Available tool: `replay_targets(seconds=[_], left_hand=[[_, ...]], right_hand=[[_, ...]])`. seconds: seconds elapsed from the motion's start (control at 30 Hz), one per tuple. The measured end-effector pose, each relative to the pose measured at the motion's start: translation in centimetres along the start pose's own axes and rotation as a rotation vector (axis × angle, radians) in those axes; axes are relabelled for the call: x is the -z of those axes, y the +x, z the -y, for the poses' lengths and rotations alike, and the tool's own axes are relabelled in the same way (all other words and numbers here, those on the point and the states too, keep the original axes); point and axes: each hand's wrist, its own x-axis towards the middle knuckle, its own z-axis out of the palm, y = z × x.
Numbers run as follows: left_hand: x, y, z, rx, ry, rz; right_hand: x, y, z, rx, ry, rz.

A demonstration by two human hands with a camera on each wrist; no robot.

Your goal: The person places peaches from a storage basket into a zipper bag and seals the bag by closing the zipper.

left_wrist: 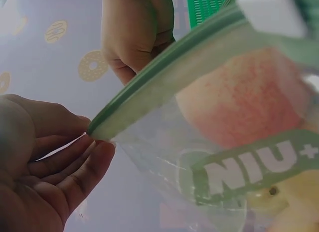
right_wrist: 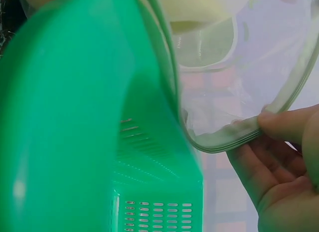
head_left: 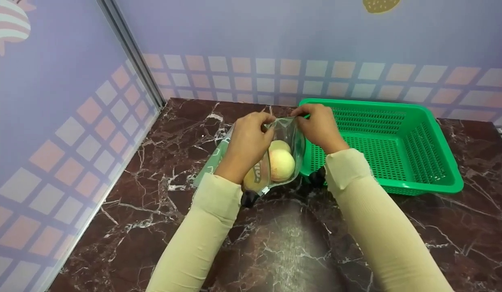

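A clear slider-zip bag (head_left: 263, 174) with green print stands on the table with its mouth open. Pale yellow, peach-like fruit (head_left: 282, 164) lies inside; the left wrist view shows a red-blushed peach (left_wrist: 244, 97) through the plastic, with a yellow fruit (left_wrist: 294, 197) below it. My left hand (head_left: 251, 140) pinches one part of the bag's rim between thumb and fingers. On the right, the rim is pinched by my right hand (head_left: 320, 126), thumb inside and fingers outside in the right wrist view. A white slider (left_wrist: 274, 12) sits on the zip edge.
A green perforated plastic basket (head_left: 396, 184) stands right beside the bag, its bottom bare. Patterned wall panels (head_left: 234, 40) rise behind and to the left of the dark marbled table (head_left: 153, 243).
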Motion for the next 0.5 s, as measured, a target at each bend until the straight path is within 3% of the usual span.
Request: replay_targets(seconds=[0.3,0.5], left_hand=[[0.2,-2.8,1.0,-0.034,-0.008,-0.068],[-0.1,-5.0,1.7,-0.098,-0.048,-0.090]], right_hand=[[-0.1,-0.1,0.2,-0.010,0.014,-0.011],[-0.1,-0.3,-0.1,-0.016,0.014,-0.022]])
